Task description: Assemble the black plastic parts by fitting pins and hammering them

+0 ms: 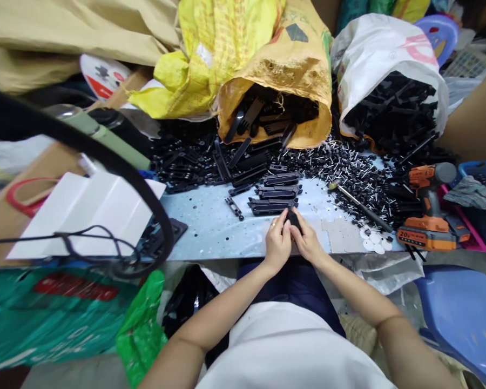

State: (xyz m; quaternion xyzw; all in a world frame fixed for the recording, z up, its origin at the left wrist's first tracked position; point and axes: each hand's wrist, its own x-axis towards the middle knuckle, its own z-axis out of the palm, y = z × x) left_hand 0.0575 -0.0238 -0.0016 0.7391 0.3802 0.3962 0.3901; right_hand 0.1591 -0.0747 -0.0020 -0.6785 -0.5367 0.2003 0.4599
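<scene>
Near the front edge of the table, my left hand (278,241) and my right hand (306,241) are close together, their fingers closed on one small black plastic part (293,218). The fingers cover much of it, so its exact kind is hidden. Just beyond my hands lie stacked rows of long black plastic pieces (276,205). A single slim black link-like piece (234,208) rests to their left. Right of my hands, a screwdriver-like tool (362,205) with a metal shaft and dark handle lies aslant beside a heap of screws (340,167).
An orange cordless drill (427,232) stands at the right. Behind are a yellow-orange sack (295,70) and a white sack (380,48), both holding black parts. White discs (376,240) lie near the front edge. A black curved arm (117,162) crosses the left side over white card (85,216).
</scene>
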